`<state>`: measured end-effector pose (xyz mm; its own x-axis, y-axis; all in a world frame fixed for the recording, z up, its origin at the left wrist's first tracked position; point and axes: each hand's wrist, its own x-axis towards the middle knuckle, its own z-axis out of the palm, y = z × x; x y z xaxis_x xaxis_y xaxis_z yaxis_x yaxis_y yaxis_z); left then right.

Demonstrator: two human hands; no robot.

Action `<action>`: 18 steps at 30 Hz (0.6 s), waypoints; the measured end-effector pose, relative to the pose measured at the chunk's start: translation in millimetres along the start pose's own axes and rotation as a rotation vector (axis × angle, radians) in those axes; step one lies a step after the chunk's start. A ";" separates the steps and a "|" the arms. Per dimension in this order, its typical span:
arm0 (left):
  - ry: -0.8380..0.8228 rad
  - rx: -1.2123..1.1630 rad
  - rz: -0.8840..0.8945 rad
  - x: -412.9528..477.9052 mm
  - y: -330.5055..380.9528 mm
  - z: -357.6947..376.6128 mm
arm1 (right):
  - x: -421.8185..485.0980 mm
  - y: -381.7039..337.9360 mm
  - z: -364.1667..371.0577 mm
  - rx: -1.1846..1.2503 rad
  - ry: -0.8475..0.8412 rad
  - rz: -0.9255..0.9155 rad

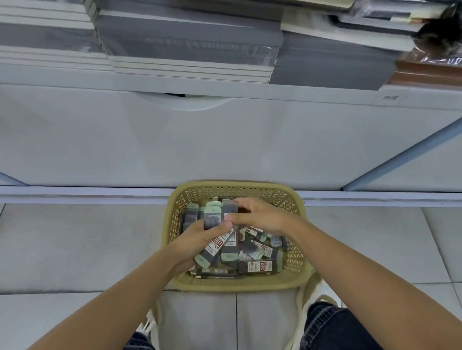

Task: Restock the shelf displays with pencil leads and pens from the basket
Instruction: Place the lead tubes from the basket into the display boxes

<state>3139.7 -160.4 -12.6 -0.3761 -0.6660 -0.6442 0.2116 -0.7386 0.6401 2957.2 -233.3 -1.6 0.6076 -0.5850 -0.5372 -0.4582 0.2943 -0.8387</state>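
Both hands (199, 238) (261, 216), cases (257, 267) inside basket (234, 285) rim

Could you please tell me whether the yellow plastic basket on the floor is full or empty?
Fairly full: the yellow perforated plastic basket holds a jumbled heap of dark pencil-lead cases hiding its bottom.

- On pale tiled floor (60, 246), just before foot of white shelf unit (172, 145): tan perforated plastic basket (234, 286).
- In the basket: heap of small dark plastic pencil-lead cases (257, 267).
- Over the heap: left hand (194, 242) nearer, right hand (262, 216) farther.
- Above, on the shelf: flat stacks of grey wrapped notebooks (189, 36).
- Just before the basket: cream cloth bag (265, 323).
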 end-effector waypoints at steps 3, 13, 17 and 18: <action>0.025 -0.028 0.018 1.3 0.6 -1.1 | 5.5 0.8 -6.0 0.014 0.104 -0.012; 0.098 -0.165 -0.018 7.5 5.1 -1.7 | 7.8 6.3 -17.8 0.140 0.238 -0.074; 0.099 -0.122 -0.016 6.1 7.3 -2.6 | 7.2 5.7 -15.7 0.055 0.204 -0.090; 0.097 -0.131 -0.007 5.9 7.9 -2.6 | 8.0 6.3 -13.9 0.025 0.185 -0.098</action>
<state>3141.6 -170.4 -12.5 -0.2907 -0.6632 -0.6897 0.3279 -0.7462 0.5794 2950.1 -246.7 -10.0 0.5177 -0.7398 -0.4298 -0.3851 0.2470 -0.8892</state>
